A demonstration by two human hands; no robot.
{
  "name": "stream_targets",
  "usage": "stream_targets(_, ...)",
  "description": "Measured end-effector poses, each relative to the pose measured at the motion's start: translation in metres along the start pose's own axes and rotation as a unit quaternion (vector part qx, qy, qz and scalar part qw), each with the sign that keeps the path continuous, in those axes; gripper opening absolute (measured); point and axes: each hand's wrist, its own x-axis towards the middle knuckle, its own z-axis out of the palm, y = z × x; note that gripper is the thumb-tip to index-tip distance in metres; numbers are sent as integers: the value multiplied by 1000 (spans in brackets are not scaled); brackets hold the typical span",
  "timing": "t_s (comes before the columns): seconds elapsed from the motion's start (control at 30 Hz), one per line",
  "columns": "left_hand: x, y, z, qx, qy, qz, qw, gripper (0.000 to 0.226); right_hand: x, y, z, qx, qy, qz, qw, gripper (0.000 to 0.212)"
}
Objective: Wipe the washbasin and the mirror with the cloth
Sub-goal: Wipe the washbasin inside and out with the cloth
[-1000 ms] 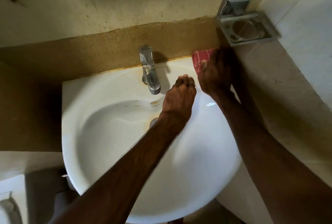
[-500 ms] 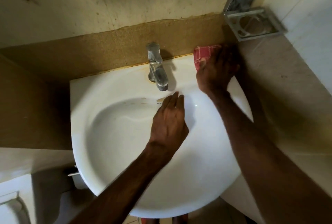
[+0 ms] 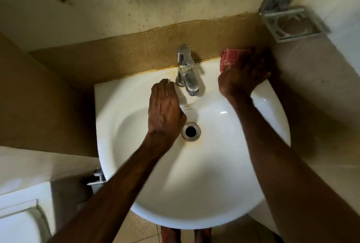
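Note:
The white washbasin (image 3: 204, 188) fills the middle of the view, with a chrome tap (image 3: 186, 71) at its back rim and a metal drain (image 3: 191, 131) in the bowl. A red checked cloth (image 3: 229, 57) lies on the back right corner of the rim. My right hand (image 3: 243, 75) is on top of the cloth and covers most of it. Just left of the tap, my left hand (image 3: 165, 106) hovers over the bowl with its fingers loosely bent and nothing in it. No mirror is in view.
A chrome soap holder (image 3: 288, 22) is fixed to the wall at the upper right. A brown tiled band (image 3: 116, 52) runs behind the basin. A white toilet cistern (image 3: 17, 223) sits at the lower left. My feet show below the basin.
My left hand has moved from right of the tap, across the bowl, to the left of the tap, uncovering the drain. My right hand stays on the cloth at the back right corner.

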Motion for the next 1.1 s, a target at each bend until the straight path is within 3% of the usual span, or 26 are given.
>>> stream_targets(0.07, 2, 1, 0, 1, -19, 7, 1000, 53, -16, -26, 5, 2, -10, -12, 1000, 89)
stream_targets(0.27, 3, 3, -5, 1, -43, 20, 999, 49, -45, -12, 12, -21, 41, -222, 974, 77)
stream_targets(0.33, 5, 0, -8, -15, -50, 16, 999, 49, -33, 6, 7, -30, 55, -229, 971, 74)
stream_targets(0.5, 5, -3, -15, -30, -90, 9, 996, 69, -36, -16, 11, 9, 73, -130, 989, 72)
stream_targets(0.73, 4, 1, -13, -3, -113, -3, 994, 77, -67, -20, 12, 81, 93, -300, 946, 67)
stream_targets(0.9, 2, 8, -9, 21, -98, -3, 995, 74, -43, 13, 3, 45, 99, -382, 917, 53)
stream_targets(1.0, 3, 9, -11, 37, -103, 5, 994, 74, -23, 49, -4, 48, 159, -376, 912, 47)
stream_targets(1.1, 3, 9, -14, 47, -111, 10, 993, 72, -4, 81, -11, 20, 140, -244, 960, 54)
